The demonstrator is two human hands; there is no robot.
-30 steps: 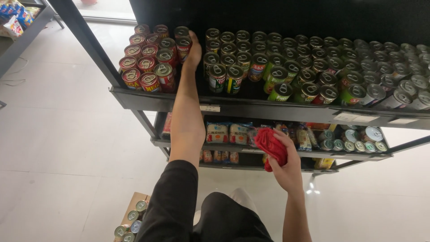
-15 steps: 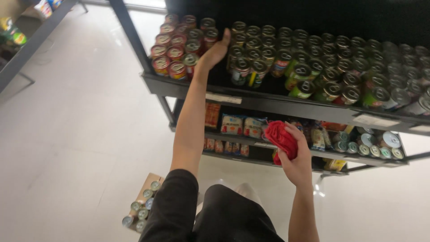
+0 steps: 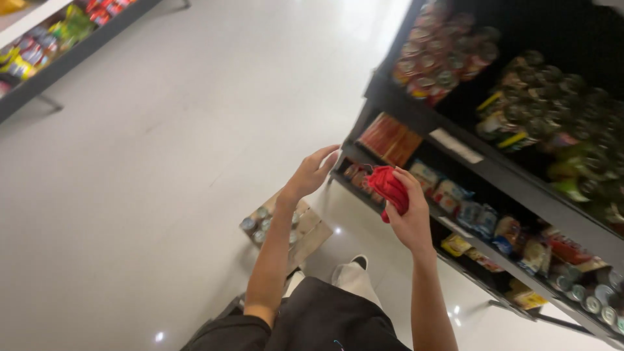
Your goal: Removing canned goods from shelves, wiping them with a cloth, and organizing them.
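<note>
A crumpled red cloth [image 3: 392, 188] sits bunched in the right hand [image 3: 409, 214], whose fingers are closed around it in front of the dark shelf unit [image 3: 468, 159], level with its middle shelf. On the floor below, an open cardboard box [image 3: 305, 234] holds several cans [image 3: 255, 227] seen from their tops. The top shelf carries crowded red-labelled cans [image 3: 432, 62] and blurred green-labelled cans [image 3: 552, 104]. The left hand [image 3: 312, 174] is spread and empty, fingers loosely extended, just beside the cloth and apart from it. Half a second ago that hand reached up to the top-shelf cans; it has since dropped to cloth height.
</note>
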